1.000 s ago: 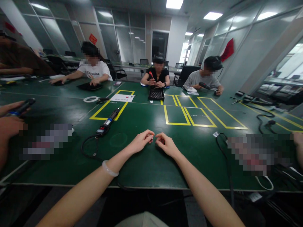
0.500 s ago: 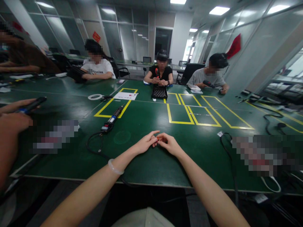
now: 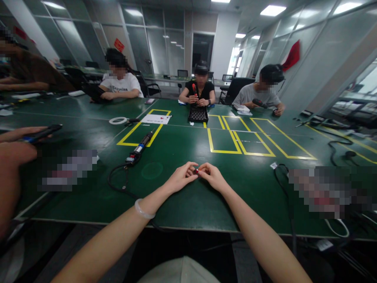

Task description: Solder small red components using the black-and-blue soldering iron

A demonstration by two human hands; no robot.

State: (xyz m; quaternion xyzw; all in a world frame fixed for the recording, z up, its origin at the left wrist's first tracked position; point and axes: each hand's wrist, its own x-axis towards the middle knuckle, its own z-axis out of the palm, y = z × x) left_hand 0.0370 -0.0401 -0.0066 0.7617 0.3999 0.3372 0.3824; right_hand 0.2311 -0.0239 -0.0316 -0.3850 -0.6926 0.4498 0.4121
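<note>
Both my hands meet over the green table [image 3: 182, 208], fingertips close together. Between them is a small red and dark piece [image 3: 196, 171], too small and too covered by fingers to name. My left hand [image 3: 181, 177], with a pale bangle [image 3: 143, 210] on its wrist, has curled fingers around the piece's left side. From the right, my right hand [image 3: 212, 175] pinches the same piece between thumb and fingers. Left of my hands lies an electric screwdriver [image 3: 140, 148], its bit pointing away from me and its black cable [image 3: 110, 179] looping back toward the table edge.
Yellow tape outlines [image 3: 225, 152] mark the table. A paper sheet [image 3: 156, 119] and a white ring-shaped item [image 3: 118, 121] lie beyond the screwdriver. Across sits a co-worker at a black tray [image 3: 198, 114]. At left, another person's hand holds a dark tool [image 3: 44, 133]. Cables [image 3: 290, 196] lie right.
My left fingers have curled in and the left thumb now lies along the near side. The red piece shows more clearly between both hands. The screwdriver has stayed in place.
</note>
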